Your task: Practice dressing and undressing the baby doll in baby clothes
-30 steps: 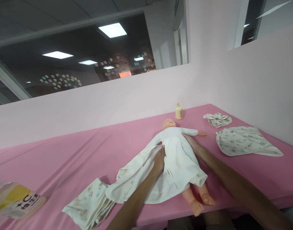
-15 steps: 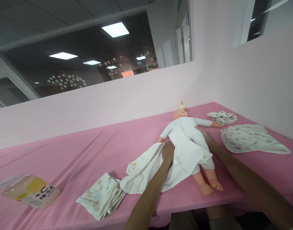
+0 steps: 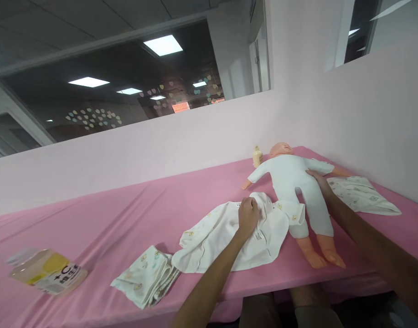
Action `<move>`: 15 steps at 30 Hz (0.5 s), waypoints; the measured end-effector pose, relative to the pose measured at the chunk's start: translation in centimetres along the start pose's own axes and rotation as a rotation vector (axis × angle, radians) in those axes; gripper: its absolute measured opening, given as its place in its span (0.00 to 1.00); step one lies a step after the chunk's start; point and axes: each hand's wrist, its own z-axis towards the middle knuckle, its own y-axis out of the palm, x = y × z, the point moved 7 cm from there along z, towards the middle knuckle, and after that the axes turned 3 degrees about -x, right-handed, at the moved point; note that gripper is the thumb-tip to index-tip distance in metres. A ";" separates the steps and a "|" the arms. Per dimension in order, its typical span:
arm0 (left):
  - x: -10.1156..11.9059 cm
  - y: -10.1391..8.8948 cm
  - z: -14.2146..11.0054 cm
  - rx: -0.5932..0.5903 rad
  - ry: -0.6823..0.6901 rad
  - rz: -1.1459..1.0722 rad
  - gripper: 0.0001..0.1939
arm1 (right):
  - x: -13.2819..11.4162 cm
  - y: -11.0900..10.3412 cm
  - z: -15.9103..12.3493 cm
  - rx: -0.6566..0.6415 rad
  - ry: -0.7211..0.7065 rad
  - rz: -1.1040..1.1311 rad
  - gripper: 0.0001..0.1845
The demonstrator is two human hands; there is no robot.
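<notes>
A baby doll (image 3: 296, 184) in a white bodysuit lies on its back on the pink table (image 3: 126, 214), head toward the wall. My right hand (image 3: 317, 181) rests on the doll's side, fingers wrapped round its torso. My left hand (image 3: 248, 215) is closed and presses down on a white printed garment (image 3: 229, 237) spread beside the doll's legs. The garment's edge still touches the doll's near leg.
A folded printed cloth (image 3: 145, 280) lies near the front edge. A clear bottle with a yellow label (image 3: 46, 273) lies on its side at the far left. A small cream bottle (image 3: 257, 156) stands by the wall. Another printed cloth (image 3: 361, 193) lies at the right.
The doll has slid right and toward the wall with my right hand, off the white garment. My left hand stayed on the garment and closed on it.
</notes>
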 end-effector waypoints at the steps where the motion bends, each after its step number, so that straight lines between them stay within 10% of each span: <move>1: 0.6 0.6 -0.3 -0.045 0.008 0.000 0.20 | -0.3 -0.5 -0.1 0.011 -0.013 -0.010 0.09; 6: 1.1 5.6 -0.3 -0.354 -0.045 0.215 0.17 | -1.5 -2.3 -0.7 0.084 -0.021 -0.012 0.07; 15: 3.6 9.0 4.8 -0.317 0.034 -0.048 0.13 | -2.7 -2.5 -2.3 0.063 -0.016 0.036 0.09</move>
